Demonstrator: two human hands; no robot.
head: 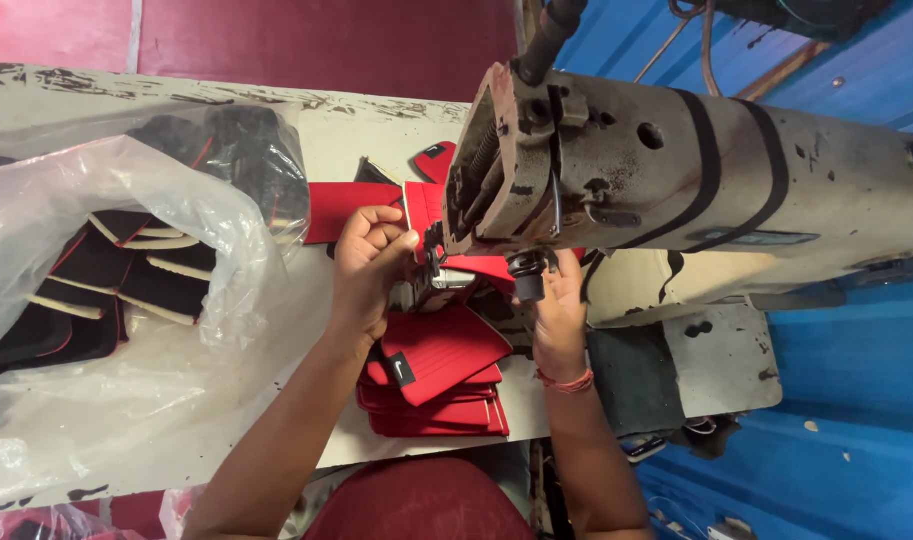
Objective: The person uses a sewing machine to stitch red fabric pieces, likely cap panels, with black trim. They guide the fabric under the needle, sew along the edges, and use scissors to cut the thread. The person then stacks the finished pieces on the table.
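My left hand (pixel 369 262) pinched the red fabric piece (pixel 429 212) by its edge, fingers curled over it, feeding it in under the sewing machine head (pixel 617 165). My right hand (pixel 557 305) lay on the other side, close below the presser foot (pixel 527 272); its fingers were tucked under the machine, so I could not tell whether they gripped the piece or only steadied it. With both hands that near the needle, a slip could have put a fingertip under it, and an uneven pull from my left could have skewed the seam. Nearest to me, the stack of red pieces (pixel 437 385) sat at the table (pixel 377 130) edge between my forearms, where an elbow could have knocked it off. Off to my left, the clear plastic bag (pixel 97 300) of black pieces (pixel 127 275) bulged towards my wrist and crowded that side. Beyond the needle, more red cloth (pixel 342 205) lay across the table.
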